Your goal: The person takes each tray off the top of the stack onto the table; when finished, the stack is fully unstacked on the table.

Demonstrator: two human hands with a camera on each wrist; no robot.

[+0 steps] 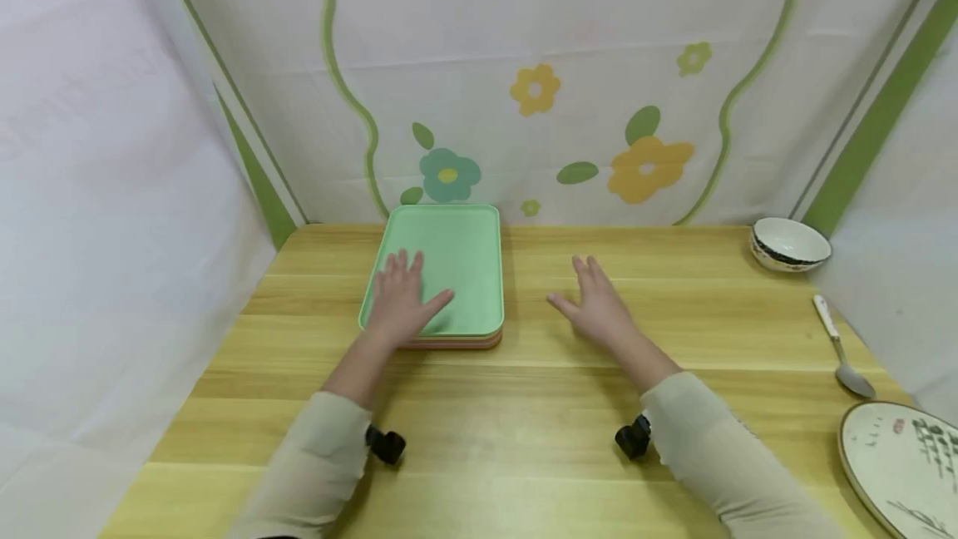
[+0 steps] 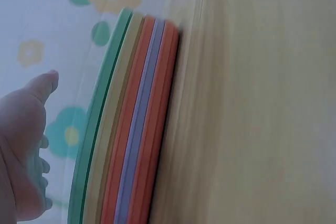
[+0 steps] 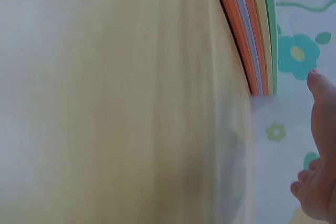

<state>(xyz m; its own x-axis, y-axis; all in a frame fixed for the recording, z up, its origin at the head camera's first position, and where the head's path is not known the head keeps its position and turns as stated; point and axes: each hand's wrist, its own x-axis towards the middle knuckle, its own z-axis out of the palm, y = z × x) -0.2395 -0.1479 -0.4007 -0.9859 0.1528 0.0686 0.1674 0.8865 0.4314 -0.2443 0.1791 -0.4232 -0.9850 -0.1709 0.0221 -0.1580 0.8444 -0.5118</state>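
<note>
A green rectangular tray (image 1: 464,260) tops a stack at the back left of the table. Beneath it, the left wrist view shows the edges of a beige tray (image 2: 111,129), an orange tray (image 2: 129,108), a purple tray (image 2: 139,119) and another orange tray (image 2: 156,111) at the bottom. My left hand (image 1: 400,299) is over the green tray's left half, fingers spread, thumb pointing right; a gap shows between hand and stack in the left wrist view. To the right of the stack, my right hand (image 1: 597,310) hovers over bare wood with straight fingers, holding nothing.
A patterned bowl (image 1: 789,246) stands at the table's back right corner. Before it lie a white-handled spoon (image 1: 841,348) and a decorated plate (image 1: 898,460) near the right edge. Behind the wooden table (image 1: 509,439) hangs a flowered cloth (image 1: 479,48), with white cloth on both sides.
</note>
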